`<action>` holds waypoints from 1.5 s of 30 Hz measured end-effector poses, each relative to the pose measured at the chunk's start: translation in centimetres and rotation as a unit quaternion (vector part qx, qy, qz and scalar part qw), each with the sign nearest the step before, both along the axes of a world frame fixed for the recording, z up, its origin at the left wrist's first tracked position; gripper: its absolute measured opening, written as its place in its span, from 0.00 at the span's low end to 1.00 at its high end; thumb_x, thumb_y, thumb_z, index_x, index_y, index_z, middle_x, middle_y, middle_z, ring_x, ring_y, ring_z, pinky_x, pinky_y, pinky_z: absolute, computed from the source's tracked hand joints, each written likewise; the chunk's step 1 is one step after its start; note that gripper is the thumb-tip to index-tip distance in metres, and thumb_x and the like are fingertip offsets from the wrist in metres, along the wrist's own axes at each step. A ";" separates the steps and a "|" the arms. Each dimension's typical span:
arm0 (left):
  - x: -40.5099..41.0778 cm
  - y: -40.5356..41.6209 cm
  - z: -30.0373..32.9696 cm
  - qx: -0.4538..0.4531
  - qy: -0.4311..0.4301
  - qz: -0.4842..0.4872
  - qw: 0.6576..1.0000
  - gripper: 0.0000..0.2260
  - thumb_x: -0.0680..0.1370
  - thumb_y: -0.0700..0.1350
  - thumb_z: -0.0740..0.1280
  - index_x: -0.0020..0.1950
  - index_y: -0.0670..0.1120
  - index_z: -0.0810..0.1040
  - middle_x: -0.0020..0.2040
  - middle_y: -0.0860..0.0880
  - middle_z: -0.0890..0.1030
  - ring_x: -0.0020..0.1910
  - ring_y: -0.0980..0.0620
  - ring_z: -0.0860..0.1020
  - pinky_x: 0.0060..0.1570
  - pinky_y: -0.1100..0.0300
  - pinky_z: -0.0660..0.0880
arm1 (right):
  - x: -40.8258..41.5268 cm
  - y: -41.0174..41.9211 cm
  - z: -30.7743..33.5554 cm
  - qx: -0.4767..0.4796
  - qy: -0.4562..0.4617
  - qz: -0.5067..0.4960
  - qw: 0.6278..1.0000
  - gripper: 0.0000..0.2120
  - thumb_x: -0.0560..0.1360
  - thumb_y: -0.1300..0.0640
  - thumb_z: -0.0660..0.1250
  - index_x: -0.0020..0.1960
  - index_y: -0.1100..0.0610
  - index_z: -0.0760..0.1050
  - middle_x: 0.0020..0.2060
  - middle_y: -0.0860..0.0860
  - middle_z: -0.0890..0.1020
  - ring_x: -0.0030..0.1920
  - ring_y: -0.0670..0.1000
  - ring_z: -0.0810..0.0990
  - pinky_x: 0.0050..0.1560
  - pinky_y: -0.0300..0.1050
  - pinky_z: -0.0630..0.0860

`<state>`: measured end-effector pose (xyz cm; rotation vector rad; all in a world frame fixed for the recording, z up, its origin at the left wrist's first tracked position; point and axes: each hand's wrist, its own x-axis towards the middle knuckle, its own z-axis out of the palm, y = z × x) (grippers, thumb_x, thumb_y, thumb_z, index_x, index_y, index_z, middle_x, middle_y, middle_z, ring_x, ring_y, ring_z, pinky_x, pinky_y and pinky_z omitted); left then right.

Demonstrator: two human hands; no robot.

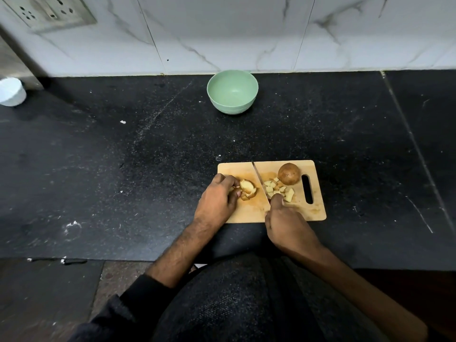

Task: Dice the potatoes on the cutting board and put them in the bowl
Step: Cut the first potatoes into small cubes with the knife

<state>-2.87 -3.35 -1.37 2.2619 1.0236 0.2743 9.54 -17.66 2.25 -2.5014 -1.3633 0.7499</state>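
Diced pieces: some cut, on cutting board. Part-cut potato: left hand pinches. Knife: right hand grips. Whole potato: untouched. Bowl: unfilled.

- The person wore a dark, nearly black long-sleeved top.
- The left sleeve was pushed up towards the elbow, and its cuff sat bunched in soft folds.
- The left forearm was bare below that cuff and hairy.
- The right forearm was bare as far as the edge of the picture, with no sleeve showing on it.
- The left hand and right hand were bare, with no gloves, rings or watch to be seen.
- The lap was covered in dark cloth with a faint pale fleck.
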 end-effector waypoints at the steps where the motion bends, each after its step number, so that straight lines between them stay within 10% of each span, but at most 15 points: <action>1: -0.1 0.1 -0.1 0.007 0.007 -0.015 1.000 0.11 0.81 0.46 0.67 0.62 0.47 0.77 0.57 0.49 0.73 0.53 0.50 0.77 0.54 0.53 0.78 | -0.1 0.1 -0.1 0.003 -0.007 -0.005 1.000 0.10 0.82 0.56 0.57 0.62 0.55 0.61 0.40 0.51 0.79 0.41 0.53 0.80 0.39 0.48 0.74; 18: -0.3 2.3 -0.8 -0.029 -0.054 -0.043 0.997 0.05 0.80 0.40 0.68 0.54 0.47 0.83 0.50 0.51 0.76 0.49 0.56 0.74 0.51 0.70 0.69 | 0.0 1.1 1.0 -0.065 -0.164 0.003 0.984 0.24 0.79 0.42 0.63 0.68 0.51 0.59 0.59 0.53 0.75 0.54 0.54 0.80 0.40 0.47 0.70; 22: -0.3 2.7 -0.5 -0.062 -0.086 -0.040 0.994 0.05 0.80 0.41 0.69 0.53 0.48 0.82 0.50 0.51 0.79 0.49 0.57 0.76 0.51 0.73 0.68 | 0.5 2.8 2.4 0.052 -0.161 0.035 0.985 0.20 0.79 0.45 0.65 0.67 0.52 0.66 0.60 0.50 0.71 0.55 0.51 0.76 0.42 0.45 0.74; 27: -0.7 2.1 -0.6 -0.121 -0.127 -0.013 0.984 0.05 0.79 0.42 0.70 0.54 0.48 0.81 0.49 0.52 0.82 0.46 0.62 0.78 0.48 0.71 0.70 | 0.2 6.5 0.2 0.099 -0.060 0.126 0.985 0.21 0.75 0.50 0.72 0.65 0.53 0.71 0.66 0.50 0.72 0.63 0.52 0.70 0.60 0.52 0.73; 31: -1.2 1.9 -1.0 -0.266 -0.203 0.047 0.941 0.09 0.77 0.42 0.73 0.57 0.47 0.80 0.47 0.47 0.85 0.44 0.45 0.82 0.49 0.54 0.80 | 0.6 7.1 -0.6 0.145 -0.046 0.133 0.979 0.18 0.73 0.50 0.74 0.59 0.51 0.72 0.57 0.48 0.79 0.56 0.51 0.74 0.52 0.52 0.75; 34: -1.3 1.5 -1.0 -0.318 -0.249 0.081 0.911 0.07 0.78 0.35 0.71 0.56 0.40 0.81 0.44 0.45 0.85 0.42 0.51 0.81 0.45 0.60 0.80 | 1.1 7.0 -0.8 0.159 -0.037 0.127 0.978 0.13 0.73 0.50 0.74 0.54 0.52 0.76 0.49 0.48 0.82 0.51 0.51 0.77 0.48 0.51 0.75; 45: -1.7 1.2 -2.0 -0.239 -0.222 0.166 0.931 0.06 0.79 0.40 0.71 0.53 0.48 0.85 0.41 0.51 0.85 0.38 0.58 0.80 0.42 0.61 0.76 | 1.4 4.6 -1.5 0.146 -0.082 0.133 0.977 0.17 0.75 0.58 0.72 0.63 0.50 0.79 0.56 0.47 0.73 0.57 0.50 0.70 0.51 0.50 0.77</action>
